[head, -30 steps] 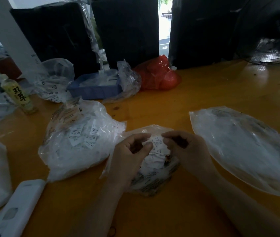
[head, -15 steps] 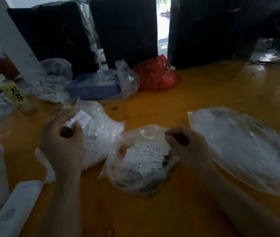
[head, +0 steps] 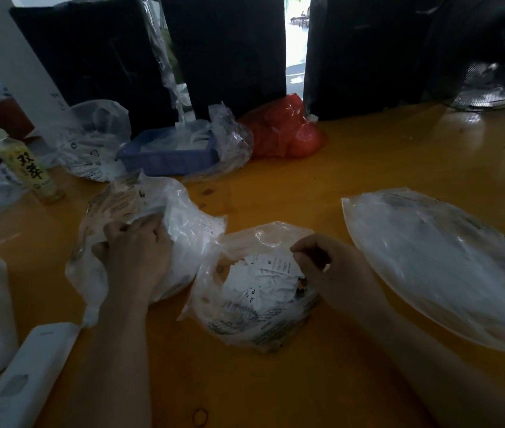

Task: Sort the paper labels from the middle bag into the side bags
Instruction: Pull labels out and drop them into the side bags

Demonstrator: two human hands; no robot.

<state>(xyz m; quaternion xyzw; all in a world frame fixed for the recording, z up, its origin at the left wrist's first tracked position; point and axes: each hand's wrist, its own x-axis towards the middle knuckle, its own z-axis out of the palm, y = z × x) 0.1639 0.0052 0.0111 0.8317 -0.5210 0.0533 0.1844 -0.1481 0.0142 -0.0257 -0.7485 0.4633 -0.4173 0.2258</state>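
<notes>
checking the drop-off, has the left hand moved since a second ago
Yes. The left hand has gone left, away from the middle bag, and is now reaching into the left bag.

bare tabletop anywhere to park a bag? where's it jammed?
Free: the table between the red bag, the fan and the right bag; also the near edge below the middle bag, between the forearms. Crowded: the far left, around the blue tray, the bottle and the left bag.

Both forearms bare, no sleeves in frame. left hand (head: pixel 135 254) and right hand (head: pixel 330 273): no gloves, rings, watch.
</notes>
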